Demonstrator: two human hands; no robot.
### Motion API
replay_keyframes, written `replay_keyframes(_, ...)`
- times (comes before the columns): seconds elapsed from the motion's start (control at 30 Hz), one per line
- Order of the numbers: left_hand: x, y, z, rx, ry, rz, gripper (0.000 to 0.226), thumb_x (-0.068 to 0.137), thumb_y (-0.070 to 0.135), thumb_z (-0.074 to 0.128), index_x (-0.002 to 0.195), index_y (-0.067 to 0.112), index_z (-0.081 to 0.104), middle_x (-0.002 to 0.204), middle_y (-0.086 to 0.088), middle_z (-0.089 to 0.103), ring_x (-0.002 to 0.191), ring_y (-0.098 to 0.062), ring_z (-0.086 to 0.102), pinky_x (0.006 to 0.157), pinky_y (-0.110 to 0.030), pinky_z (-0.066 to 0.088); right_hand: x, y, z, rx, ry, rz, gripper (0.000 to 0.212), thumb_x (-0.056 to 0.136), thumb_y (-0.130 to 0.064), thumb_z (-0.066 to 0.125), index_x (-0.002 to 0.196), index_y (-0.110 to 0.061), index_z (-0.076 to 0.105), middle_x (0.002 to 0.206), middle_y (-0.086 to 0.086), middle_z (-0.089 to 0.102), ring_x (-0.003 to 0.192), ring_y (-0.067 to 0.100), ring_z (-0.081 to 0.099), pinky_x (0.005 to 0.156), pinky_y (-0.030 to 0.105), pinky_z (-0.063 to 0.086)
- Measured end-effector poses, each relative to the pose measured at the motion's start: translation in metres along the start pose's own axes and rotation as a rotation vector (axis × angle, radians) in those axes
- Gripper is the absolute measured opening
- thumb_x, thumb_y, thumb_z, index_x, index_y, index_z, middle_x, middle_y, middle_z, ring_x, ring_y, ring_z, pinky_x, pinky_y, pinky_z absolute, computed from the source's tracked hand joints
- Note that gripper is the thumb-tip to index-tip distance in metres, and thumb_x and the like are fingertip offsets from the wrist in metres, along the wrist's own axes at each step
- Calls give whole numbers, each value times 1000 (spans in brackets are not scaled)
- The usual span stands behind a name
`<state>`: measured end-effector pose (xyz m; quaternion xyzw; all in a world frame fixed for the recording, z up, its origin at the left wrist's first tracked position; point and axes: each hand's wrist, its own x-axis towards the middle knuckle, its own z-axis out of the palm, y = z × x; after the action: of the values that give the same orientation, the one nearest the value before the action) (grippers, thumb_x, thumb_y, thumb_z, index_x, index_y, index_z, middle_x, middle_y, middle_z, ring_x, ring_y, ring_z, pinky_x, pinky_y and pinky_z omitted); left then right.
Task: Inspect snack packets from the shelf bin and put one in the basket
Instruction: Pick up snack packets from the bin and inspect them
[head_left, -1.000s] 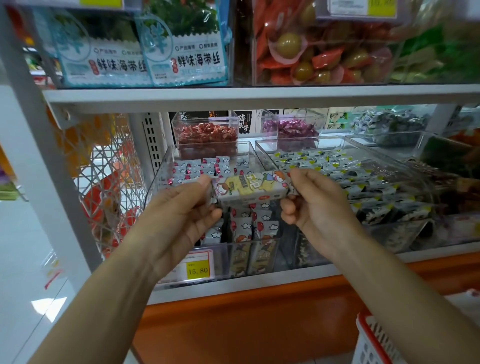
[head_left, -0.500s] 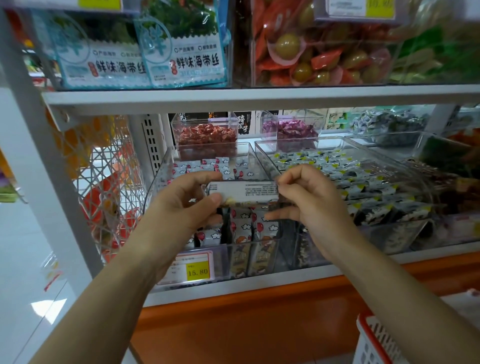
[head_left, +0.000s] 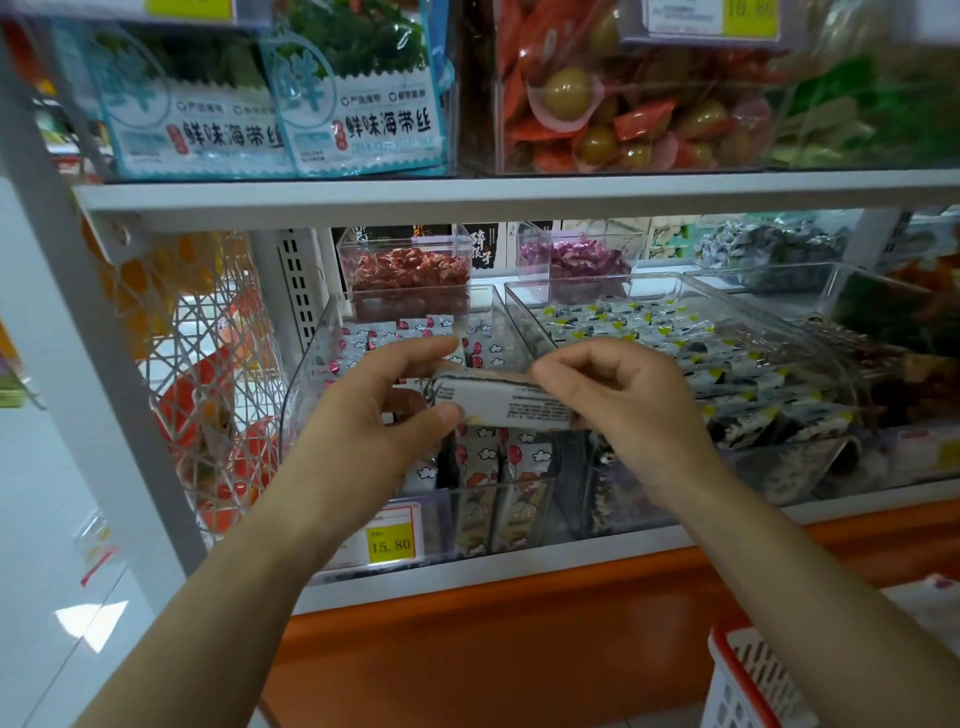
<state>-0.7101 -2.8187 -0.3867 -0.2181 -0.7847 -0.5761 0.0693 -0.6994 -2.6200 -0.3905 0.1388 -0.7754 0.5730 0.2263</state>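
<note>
Nearest me, at the lower right edge, sits a corner of the basket (head_left: 748, 680), white lattice with a red rim, low and well apart from the hands; above it both forearms reach up toward the shelf; the left hand (head_left: 374, 410) pinches the left end of the snack packet (head_left: 498, 402), thumb beneath and fingers over the top, while the right hand (head_left: 623, 410) pinches the right end with its fingers curled over it; the packet hangs level in the air between them, its white face with small print turned to me, just in front of the clear shelf bin (head_left: 306, 395) it belongs to; I judge this to be the inspecting step, with nothing in the basket that I can see; the next move, I reckon, calls for one hand to let go and the other, likely the right as the nearer one, to carry the packet down past the shelf edge to the basket; on the bin's front is a yellow price tag (head_left: 392, 540); beside it stands a second bin (head_left: 597, 283) of dark packets; behind, a tub of red sweets (head_left: 410, 270); highest, the seaweed packs (head_left: 363, 114).
</note>
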Motion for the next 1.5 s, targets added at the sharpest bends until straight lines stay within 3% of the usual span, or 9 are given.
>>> replay_keyframes(0.2,-1,1,-2,29,0,-8,42,86,19,62,116,47,56,102,10,62,46,3,48,40,-10,38,-1,1,0,-11,-12,-33,13,78,-17,71,77,-29,70,80,-12,71,75,3,67,71,18,55)
replay_keyframes(0.43,-2,3,1,72,-56,10,49,82,14,67,107,54,57,101,15,60,83,-7,61,71,-15,53,3,6,2,-68,80,-15,19,80,-20,70,61,-19,66,60,3,65,67,23,64,66,31,52)
replay_keyframes(0.57,-2,5,3,71,-36,-25,37,81,22,67,106,47,61,100,16,59,84,0,62,65,-7,48,1,7,3,-138,94,-57,21,82,-21,68,63,-14,64,52,-10,56,50,3,50,53,15,42)
replay_keyframes(0.73,0,9,4,57,31,-56,7,80,24,68,85,26,72,83,0,67,67,-5,60,53,-9,47,-3,3,8,-168,58,-129,15,80,-20,70,69,-10,67,64,3,65,57,8,58,55,21,48)
replay_keyframes(0.9,3,6,-8,61,-6,-116,9,77,29,69,72,27,76,77,1,72,74,-20,65,67,-30,55,-3,3,9,-148,-14,-110,11,81,-18,70,70,-14,69,66,2,66,61,19,60,58,34,50)
replay_keyframes(1.1,1,6,-19,135,-63,-88,10,77,33,67,73,30,76,77,8,73,78,-31,64,58,-20,50,-3,2,9,-115,-68,-99,12,81,-19,69,68,-20,69,67,3,66,62,22,61,57,37,50)
replay_keyframes(1.2,2,7,-18,143,-49,-61,12,80,32,64,74,28,74,77,8,72,70,-10,65,54,-8,48,-4,3,11,-116,-45,-113,11,82,-19,69,71,-16,70,66,3,66,61,19,61,56,34,50)
replay_keyframes(1.33,-1,9,-13,214,-135,-78,21,67,53,60,85,44,64,84,15,65,72,2,60,53,-15,47,-3,5,13,-173,-35,-109,12,84,-21,66,74,-15,70,65,2,66,59,13,59,55,25,47)
replay_keyframes(1.5,0,10,-11,196,-106,-41,20,80,25,67,87,43,61,87,10,65,65,2,59,47,-9,42,4,1,-4,-164,-253,-4,17,86,-19,62,74,-30,68,67,-16,68,64,2,64,57,14,51)
